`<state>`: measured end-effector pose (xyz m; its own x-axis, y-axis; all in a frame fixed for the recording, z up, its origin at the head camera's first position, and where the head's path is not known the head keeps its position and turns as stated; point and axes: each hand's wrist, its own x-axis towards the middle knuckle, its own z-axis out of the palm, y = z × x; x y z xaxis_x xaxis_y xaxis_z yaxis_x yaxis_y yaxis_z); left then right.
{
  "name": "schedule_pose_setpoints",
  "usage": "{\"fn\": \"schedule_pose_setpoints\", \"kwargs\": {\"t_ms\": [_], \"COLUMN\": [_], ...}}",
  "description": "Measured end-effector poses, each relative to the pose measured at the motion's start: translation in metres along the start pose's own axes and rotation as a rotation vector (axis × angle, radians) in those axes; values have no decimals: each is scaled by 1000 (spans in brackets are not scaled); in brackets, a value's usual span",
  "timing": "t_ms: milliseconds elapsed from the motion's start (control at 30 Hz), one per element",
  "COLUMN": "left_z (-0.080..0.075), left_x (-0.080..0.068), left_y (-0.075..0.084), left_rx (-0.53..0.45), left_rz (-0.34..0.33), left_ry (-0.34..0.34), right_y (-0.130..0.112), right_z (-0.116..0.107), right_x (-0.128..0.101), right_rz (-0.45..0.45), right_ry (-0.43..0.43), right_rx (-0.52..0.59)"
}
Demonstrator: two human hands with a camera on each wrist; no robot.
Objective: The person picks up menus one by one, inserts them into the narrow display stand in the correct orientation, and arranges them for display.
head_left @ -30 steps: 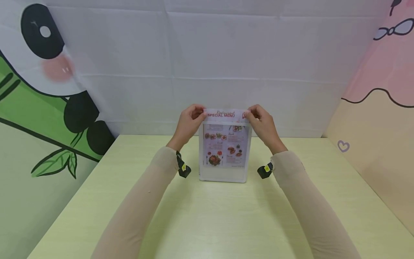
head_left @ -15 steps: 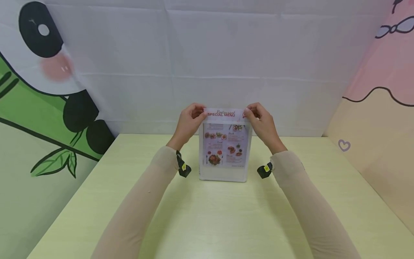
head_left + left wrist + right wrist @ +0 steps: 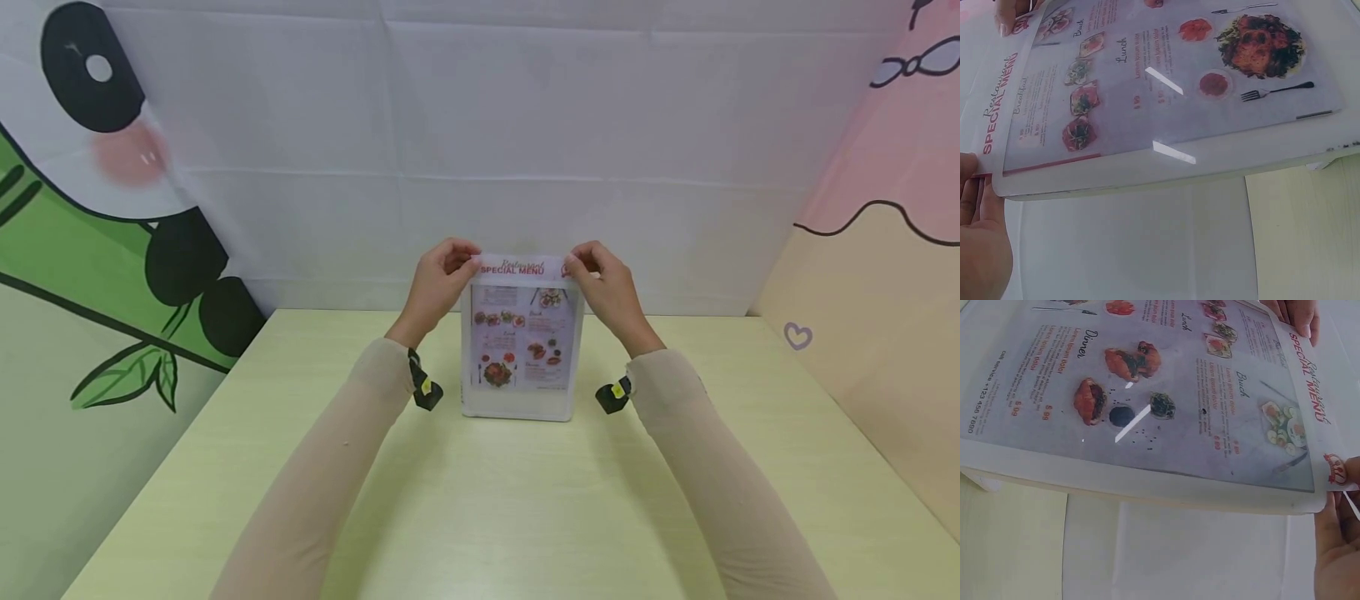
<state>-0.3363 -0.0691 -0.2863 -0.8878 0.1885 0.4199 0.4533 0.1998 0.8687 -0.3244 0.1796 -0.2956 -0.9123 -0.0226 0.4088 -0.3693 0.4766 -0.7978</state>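
A clear acrylic sign stand (image 3: 520, 407) stands upright on the pale green table (image 3: 480, 500) near the back wall. A printed menu sheet (image 3: 522, 333) headed "SPECIAL MENU" sits in it, its top strip sticking out above the stand. My left hand (image 3: 442, 279) pinches the sheet's top left corner and my right hand (image 3: 600, 279) pinches the top right corner. In the left wrist view the menu sheet (image 3: 1166, 75) fills the frame with my left hand (image 3: 979, 231) at its corner. In the right wrist view the menu sheet (image 3: 1166, 394) shows dinner items, my right hand (image 3: 1338, 537) at its edge.
A white cloth backdrop (image 3: 480, 150) hangs behind the table. A panda and bamboo panel (image 3: 97, 208) closes the left side and a pink and cream panel (image 3: 885, 250) the right. Black wrist straps (image 3: 424, 390) sit on both sleeves.
The menu sheet has slid slightly lower into the stand, with both hands still pinching its top corners. Otherwise nothing has moved.
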Motion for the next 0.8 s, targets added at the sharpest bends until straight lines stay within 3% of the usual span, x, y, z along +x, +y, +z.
{"fn": "schedule_pose_setpoints", "kwargs": {"t_ms": [67,233,500,800], "left_z": [0,0,1,1], "left_x": [-4,-4,9,8], "left_y": [9,8,-17,-20], "left_rx": [3,0,-13,-6], "left_rz": [-2,-6,-6,20], "left_ry": [-2,-4,3,12], "right_y": [0,1,1,3], "right_z": [0,0,-2,-3], "right_x": [0,0,-1,0], "right_rz": [4,22,23,-4], "right_ry": [-4,-16,-25,-32], "right_rx": [-6,-19,-1,27]}}
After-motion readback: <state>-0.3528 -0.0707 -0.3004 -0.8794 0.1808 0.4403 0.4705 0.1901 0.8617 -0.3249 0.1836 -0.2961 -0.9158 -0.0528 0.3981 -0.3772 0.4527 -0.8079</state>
